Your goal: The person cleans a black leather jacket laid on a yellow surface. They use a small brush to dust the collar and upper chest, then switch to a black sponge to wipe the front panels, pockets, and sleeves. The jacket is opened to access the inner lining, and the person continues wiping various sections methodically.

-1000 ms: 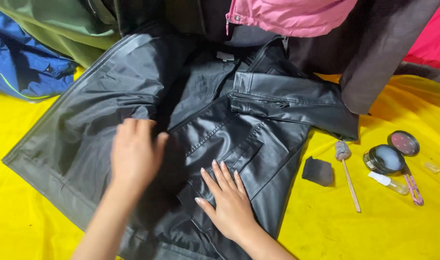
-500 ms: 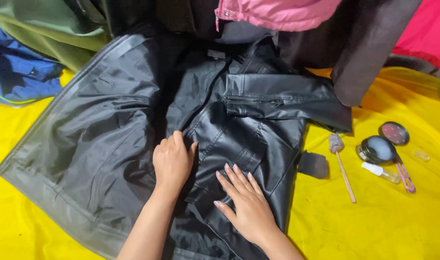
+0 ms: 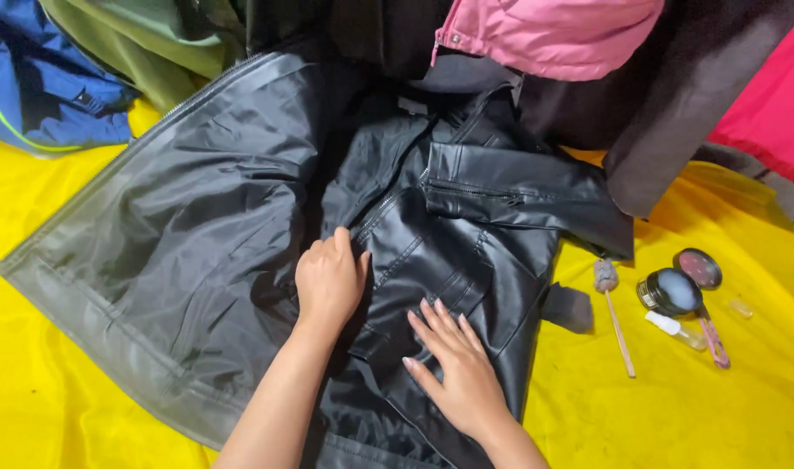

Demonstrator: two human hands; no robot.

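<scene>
Now, from the head view, I see a black leather-look jacket (image 3: 466, 226) spread open, lining up, on a yellow sheet (image 3: 58, 408), its wide satin lining panel (image 3: 180, 252) fanned out to the left. My left hand (image 3: 330, 278) rests knuckles-up on the fold where lining meets the front panel, beside the zipper (image 3: 375, 213); the fingers are curled loosely against the cloth, and I cannot tell whether they pinch any of it. My right hand (image 3: 457, 365) lies flat, fingers spread and released, pressing the lower front panel near a pocket seam.

I judge the outer shell to be fairly heavy and pliable, holding creases rather than flopping, while the lining looks thin, light and slippery, likely to slide under a palm. The firmest places to take hold look to be the hem band, the zipper edge and the collar, where layers are stitched together.

Around it, a pink garment (image 3: 544, 35) and a dark coat (image 3: 701, 95) lie over the jacket's top, with olive (image 3: 145, 43) and blue (image 3: 41, 95) clothing at upper left. Right of the jacket, apart from it, lie a small brush (image 3: 614, 313), a round black jar (image 3: 670, 291), a compact (image 3: 698, 267), a small dark pad (image 3: 570, 308) and a little tube (image 3: 675, 328).
</scene>
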